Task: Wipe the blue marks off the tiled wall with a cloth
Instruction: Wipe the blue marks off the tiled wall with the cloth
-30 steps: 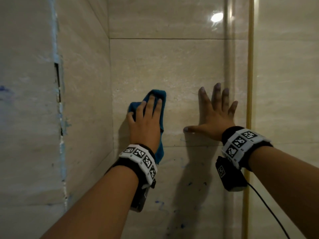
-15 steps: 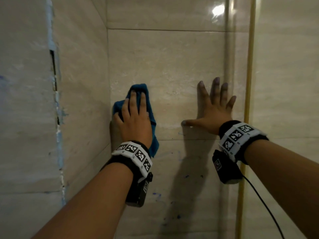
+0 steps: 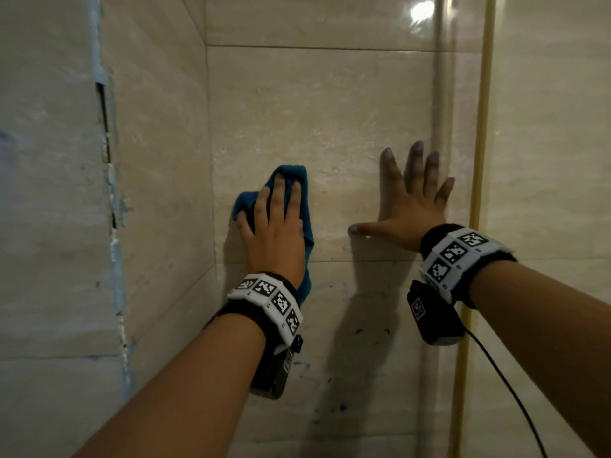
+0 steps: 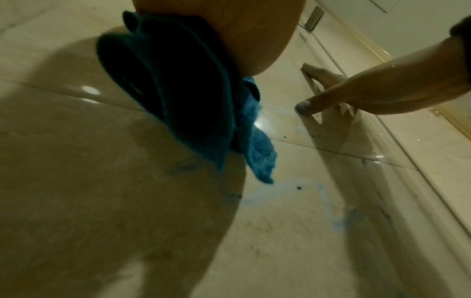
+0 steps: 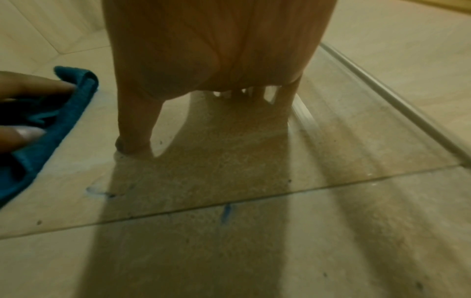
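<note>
At the 9 o'clock side of the head view a side wall (image 3: 56, 226) runs up with a rough blue-edged seam, and it meets the tiled wall (image 3: 324, 120) in a corner just left of the working hand. The left hand (image 3: 276, 226) lies flat with straight fingers on a bunched blue cloth (image 3: 305, 196), pressing it against the tile near the centre of the frame; the cloth's loose tail hangs toward 6 o'clock past the wrist. At 3 o'clock from it, apart from the cloth, the right hand (image 3: 408, 209) is spread wide, palm and fingertips braced on the bare tile, holding nothing. A thin yellow strip (image 3: 479, 160) stands just beyond that hand.

The step in hand appears to be the rubbing itself, on the upper tile by the corner. The blue marks (image 3: 342, 406) that are plain to see sit at 6 o'clock, on the tile below the grout line, with a pale blue outline (image 4: 300, 187) showing in the left wrist view just under the cloth's tail.

The next move likely calls for carrying the cloth down across the joint onto those marks, keeping the flat pressure, while the right hand goes on steadying.
</note>
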`<state>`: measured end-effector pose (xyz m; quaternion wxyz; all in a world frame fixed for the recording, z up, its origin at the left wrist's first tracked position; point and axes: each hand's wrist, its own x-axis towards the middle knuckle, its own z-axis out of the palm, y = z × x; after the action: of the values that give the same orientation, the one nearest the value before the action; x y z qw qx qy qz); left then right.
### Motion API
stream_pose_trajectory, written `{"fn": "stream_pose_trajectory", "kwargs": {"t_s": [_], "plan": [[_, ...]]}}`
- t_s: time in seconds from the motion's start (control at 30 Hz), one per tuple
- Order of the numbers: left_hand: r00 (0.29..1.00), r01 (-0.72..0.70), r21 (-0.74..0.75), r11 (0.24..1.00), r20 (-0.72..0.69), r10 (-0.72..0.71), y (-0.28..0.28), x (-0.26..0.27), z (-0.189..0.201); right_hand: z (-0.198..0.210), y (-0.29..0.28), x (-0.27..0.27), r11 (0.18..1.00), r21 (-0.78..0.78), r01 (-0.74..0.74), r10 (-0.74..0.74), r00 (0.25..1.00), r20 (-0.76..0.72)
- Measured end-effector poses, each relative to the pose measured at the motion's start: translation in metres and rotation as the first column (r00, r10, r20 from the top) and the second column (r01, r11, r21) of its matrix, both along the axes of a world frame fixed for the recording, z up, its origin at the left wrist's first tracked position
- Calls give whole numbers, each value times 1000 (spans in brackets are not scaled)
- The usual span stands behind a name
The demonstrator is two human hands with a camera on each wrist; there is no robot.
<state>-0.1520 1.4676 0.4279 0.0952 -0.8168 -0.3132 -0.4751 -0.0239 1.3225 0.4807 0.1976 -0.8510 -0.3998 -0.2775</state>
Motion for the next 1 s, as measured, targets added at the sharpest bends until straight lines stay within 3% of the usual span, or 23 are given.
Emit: {"fn": "stream_pose_trajectory", "kwargs": {"t_s": [0.1,0.27,0.43,0.7,1.0], "plan": [[1000,11,30,999,-16,-11,-2,3,11,0,1,0,1000,3,0,0,1000,-1],[973,42,152,988,-229,-6,-12,9,-7,-1,2,0,1000,15,19,-19,1000,9],[931,63,174,983,-366,5,-12,5,-24,-2,1,0,1000,20,4,-4,1000,11],[968,44,132,990,-250,-9,-15,12,1,-3,4,2,999,29,30,-31,999,23],[936,72,193,979,-352,1,-18,14,-14,-4,5,5,999,37,5,-6,999,31]]}}
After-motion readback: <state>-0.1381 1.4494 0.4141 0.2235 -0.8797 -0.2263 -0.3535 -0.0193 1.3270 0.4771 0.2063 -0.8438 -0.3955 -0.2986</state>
